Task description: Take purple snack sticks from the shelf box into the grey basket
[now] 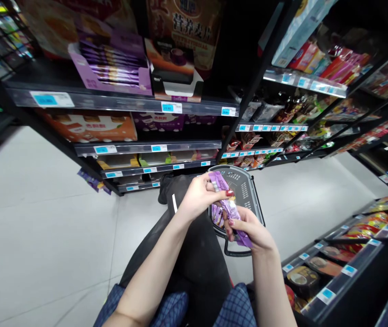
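From afar I saw the left hand (197,196) and right hand (252,230) gripping a purple packet (230,209), possibly more than one, its long axis slanting from far left to near right, neither hand nearer; below sat the basket (257,200), beyond, the shelving (199,107)

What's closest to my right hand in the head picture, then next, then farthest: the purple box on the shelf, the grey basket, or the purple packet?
From your right hand:
1. Purple packet: in your fingers.
2. Grey basket: just behind and below.
3. Purple box: up left, on the shelf.
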Motion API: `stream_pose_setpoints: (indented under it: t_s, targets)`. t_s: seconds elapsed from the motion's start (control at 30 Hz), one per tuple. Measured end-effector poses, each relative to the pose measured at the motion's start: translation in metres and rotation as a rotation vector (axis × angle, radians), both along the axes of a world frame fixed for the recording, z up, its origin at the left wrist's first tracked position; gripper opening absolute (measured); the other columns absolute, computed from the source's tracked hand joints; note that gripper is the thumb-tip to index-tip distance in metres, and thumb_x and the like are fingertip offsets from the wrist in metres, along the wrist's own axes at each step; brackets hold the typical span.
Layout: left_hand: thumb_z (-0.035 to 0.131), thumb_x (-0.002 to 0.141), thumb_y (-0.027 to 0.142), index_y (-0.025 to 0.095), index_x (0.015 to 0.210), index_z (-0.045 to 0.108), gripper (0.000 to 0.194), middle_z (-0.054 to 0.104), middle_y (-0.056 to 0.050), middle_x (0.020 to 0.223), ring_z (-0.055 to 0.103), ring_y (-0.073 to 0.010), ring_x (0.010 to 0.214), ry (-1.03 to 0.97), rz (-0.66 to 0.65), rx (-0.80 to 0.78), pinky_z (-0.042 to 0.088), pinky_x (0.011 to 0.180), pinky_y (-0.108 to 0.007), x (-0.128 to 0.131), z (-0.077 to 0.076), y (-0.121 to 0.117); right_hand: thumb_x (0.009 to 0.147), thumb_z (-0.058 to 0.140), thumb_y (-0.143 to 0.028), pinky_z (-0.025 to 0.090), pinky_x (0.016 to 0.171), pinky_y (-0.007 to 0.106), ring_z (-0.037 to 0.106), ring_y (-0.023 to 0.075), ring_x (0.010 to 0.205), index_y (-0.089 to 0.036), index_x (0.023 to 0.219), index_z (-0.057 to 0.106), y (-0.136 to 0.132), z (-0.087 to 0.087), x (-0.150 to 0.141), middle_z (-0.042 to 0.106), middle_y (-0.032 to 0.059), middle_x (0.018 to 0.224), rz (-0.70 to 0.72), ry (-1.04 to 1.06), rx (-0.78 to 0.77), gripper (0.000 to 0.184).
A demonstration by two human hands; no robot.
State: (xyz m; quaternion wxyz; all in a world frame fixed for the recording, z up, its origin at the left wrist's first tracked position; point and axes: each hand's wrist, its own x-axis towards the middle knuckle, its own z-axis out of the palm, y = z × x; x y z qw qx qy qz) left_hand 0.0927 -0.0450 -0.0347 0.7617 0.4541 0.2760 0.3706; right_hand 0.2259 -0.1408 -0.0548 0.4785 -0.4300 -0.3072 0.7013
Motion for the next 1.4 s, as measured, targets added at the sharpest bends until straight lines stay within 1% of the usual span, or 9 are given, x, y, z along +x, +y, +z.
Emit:
stream_pose_setpoints:
  t_s: [0.17,0.27,0.43,0.53,0.63,0.83,1.1,1.27,1.4]
  targets:
    - [0.076,0.059,0.019,0.013,0.073,0.056,0.025,0.066,0.0,0.059,0.065,-0.0148,0.053,-0.02,0.169,0.023,0.051,0.05,-0.022,0.006,0.001,-0.005,0.073,0.067,-0.028,0.041,0.038,0.015,0.059,0.0089,0.04,-0.013,0.078,0.054,0.003,0.012,0.003,0.067,0.001,0.058,0.107,-0.091,-0.015,0.02]
    - [0.074,0.062,0.021,0.013,0.072,0.056,0.022,0.064,0.002,0.058,0.063,-0.0135,0.051,-0.015,0.257,0.044,0.051,0.05,-0.022,0.01,-0.001,-0.007,0.074,0.064,-0.029,0.045,0.041,0.017,0.064,0.0122,0.045,-0.013,0.077,0.054,0.004,0.017,0.004,0.068,0.0033,0.057,0.155,-0.164,-0.05,0.018]
    - [0.076,0.06,0.022,0.014,0.07,0.057,0.023,0.065,0.001,0.06,0.064,-0.0141,0.054,-0.032,0.253,0.043,0.051,0.052,-0.022,0.014,-0.004,-0.008,0.075,0.062,-0.029,0.047,0.044,0.018,0.064,0.0121,0.046,-0.013,0.075,0.054,0.003,0.02,0.009,0.069,0.0048,0.058,0.165,-0.262,-0.061,0.018]
    - [0.077,0.061,0.025,0.013,0.07,0.06,0.022,0.066,0.0,0.062,0.064,-0.0146,0.055,-0.041,0.277,0.068,0.051,0.054,-0.024,0.012,-0.008,-0.004,0.08,0.059,-0.033,0.048,0.046,0.019,0.065,0.0121,0.049,-0.012,0.086,0.055,-0.001,0.016,0.009,0.07,0.0063,0.067,0.189,-0.269,-0.039,0.023]
    - [0.076,0.063,0.029,0.012,0.068,0.063,0.022,0.064,0.0,0.057,0.062,-0.0146,0.052,-0.011,0.363,0.095,0.047,0.05,-0.023,0.01,-0.013,0.003,0.083,0.058,-0.035,0.05,0.046,0.02,0.068,0.014,0.057,-0.015,0.1,0.047,-0.006,0.009,0.006,0.071,0.0064,0.079,0.144,-0.254,0.007,0.028]
    - [0.073,0.066,0.03,0.013,0.056,0.059,0.024,0.055,0.002,0.05,0.049,-0.0091,0.045,0.017,0.437,0.203,0.036,0.045,-0.021,0.008,-0.022,0.008,0.083,0.059,-0.033,0.055,0.054,0.023,0.071,0.016,0.064,-0.016,0.091,0.045,-0.009,0.003,0.003,0.07,0.0055,0.075,0.132,-0.235,0.038,0.023]
    - [0.062,0.078,0.04,0.015,0.044,0.045,0.046,0.041,0.004,0.041,0.034,-0.0056,0.04,-0.012,0.498,0.22,0.024,0.043,-0.022,0.008,-0.03,0.011,0.081,0.062,-0.031,0.054,0.049,0.021,0.07,0.0161,0.062,-0.015,0.099,0.046,-0.011,0.0,0.003,0.071,0.007,0.078,0.118,-0.147,0.037,0.028]
    - [0.062,0.078,0.041,0.015,0.042,0.047,0.047,0.042,0.004,0.039,0.037,-0.0064,0.04,-0.026,0.462,0.247,0.026,0.043,-0.022,0.005,-0.026,0.015,0.081,0.063,-0.032,0.054,0.048,0.021,0.069,0.0152,0.058,-0.015,0.103,0.048,-0.013,-0.002,0.002,0.071,0.0063,0.078,0.083,-0.128,0.056,0.032]
    - [0.062,0.077,0.047,0.016,0.045,0.051,0.046,0.047,0.003,0.041,0.041,-0.0081,0.04,0.001,0.456,0.191,0.03,0.042,-0.022,0.002,-0.025,0.016,0.08,0.062,-0.037,0.054,0.049,0.021,0.069,0.0149,0.056,-0.012,0.094,0.054,-0.013,-0.002,0.005,0.072,0.0087,0.077,0.072,-0.179,0.009,0.03]
